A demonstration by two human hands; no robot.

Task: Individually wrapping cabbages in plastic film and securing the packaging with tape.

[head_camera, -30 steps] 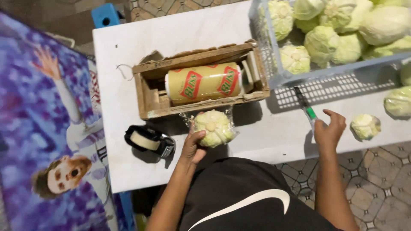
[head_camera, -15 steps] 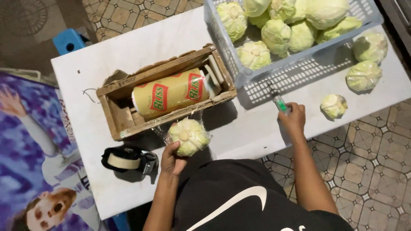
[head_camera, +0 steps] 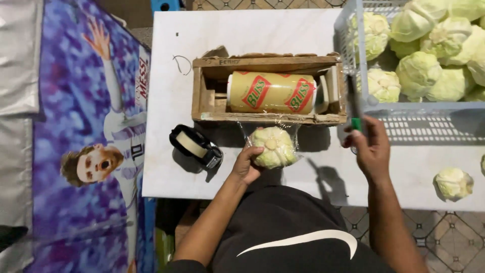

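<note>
A wrapped cabbage (head_camera: 274,147) lies on the white bench (head_camera: 262,30), just in front of a wooden box (head_camera: 204,91), with clear film running from it up to the box's front edge. The left hand (head_camera: 247,164) has its fingers closed round the cabbage's left side. In the box lies a yellow film roll (head_camera: 271,92) with red marks. The right hand (head_camera: 371,146), lifted near the box's right end, has its fingers closed on a knife (head_camera: 353,103) with a green handle, the blade pointing away from the person. Left of the cabbage sits a black tape dispenser (head_camera: 196,146). A blue crate (head_camera: 419,126) of bare cabbages stands at the right, and one more loose cabbage (head_camera: 453,183) lies near the bench's front edge.
</note>
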